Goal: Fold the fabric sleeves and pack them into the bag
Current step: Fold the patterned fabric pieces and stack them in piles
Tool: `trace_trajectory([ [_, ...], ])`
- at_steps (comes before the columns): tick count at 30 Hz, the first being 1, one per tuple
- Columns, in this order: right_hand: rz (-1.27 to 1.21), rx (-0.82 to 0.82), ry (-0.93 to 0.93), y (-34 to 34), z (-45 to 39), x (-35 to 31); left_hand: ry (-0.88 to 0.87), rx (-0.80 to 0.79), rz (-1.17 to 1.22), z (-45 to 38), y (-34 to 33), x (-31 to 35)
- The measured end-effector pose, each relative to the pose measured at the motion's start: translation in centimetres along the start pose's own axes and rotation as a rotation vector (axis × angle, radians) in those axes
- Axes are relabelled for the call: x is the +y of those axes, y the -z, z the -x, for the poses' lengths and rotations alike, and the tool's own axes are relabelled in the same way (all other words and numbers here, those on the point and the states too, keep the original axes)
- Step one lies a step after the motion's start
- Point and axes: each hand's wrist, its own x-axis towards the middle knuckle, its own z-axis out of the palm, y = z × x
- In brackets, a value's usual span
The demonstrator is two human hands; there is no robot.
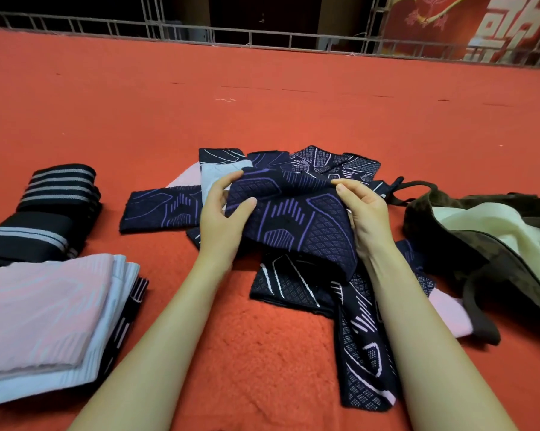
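Observation:
A navy sleeve with purple line pattern (296,219) is doubled over above a loose heap of dark patterned sleeves (296,290) in the middle of the red cloth. My left hand (222,213) pinches its left edge between thumb and fingers. My right hand (365,213) grips its right edge. A dark brown bag (467,244) lies open at the right with pale cream fabric (492,225) inside. At the left sit two folded stacks: pink and light blue sleeves (48,312) in front, black sleeves with grey stripes (48,209) behind.
The red fleecy cloth (262,98) covers the whole surface, with wide bare room beyond the heap. A grey metal railing (262,35) runs along the far edge. A red banner with white characters (480,23) hangs at the back right.

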Motion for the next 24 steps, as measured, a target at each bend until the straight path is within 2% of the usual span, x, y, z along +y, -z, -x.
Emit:
trace_trajectory([
  [3,0.260,0.031,0.090,0.1,-0.1,0.2,-0.063,0.020,-0.109,0.4,0.0,0.2],
  [6,0.527,0.040,0.175,-0.1,-0.2,0.5,-0.003,0.132,-0.263,0.1,0.3,-1.2],
  [9,0.632,-0.060,0.010,-0.2,-0.1,0.7,0.124,0.261,-0.289,-0.6,1.2,-2.6],
  [12,0.808,-0.222,-0.143,-0.1,0.4,0.4,0.210,0.294,-0.290,-1.1,1.8,-3.5],
  [15,0.752,-0.274,-0.176,-0.3,0.7,0.5,0.257,0.270,-0.294,-1.1,1.7,-3.5],
  [16,0.729,-0.246,-0.150,-0.4,0.5,0.8,0.273,0.264,-0.277,-1.1,1.6,-3.4],
  [21,0.316,0.091,-0.025,0.6,-0.4,0.6,0.296,0.178,-0.237,-0.8,0.9,-2.6],
  [24,0.186,0.121,-0.122,1.6,-0.8,0.5,0.215,0.071,-0.321,-0.2,-0.1,-2.3],
])
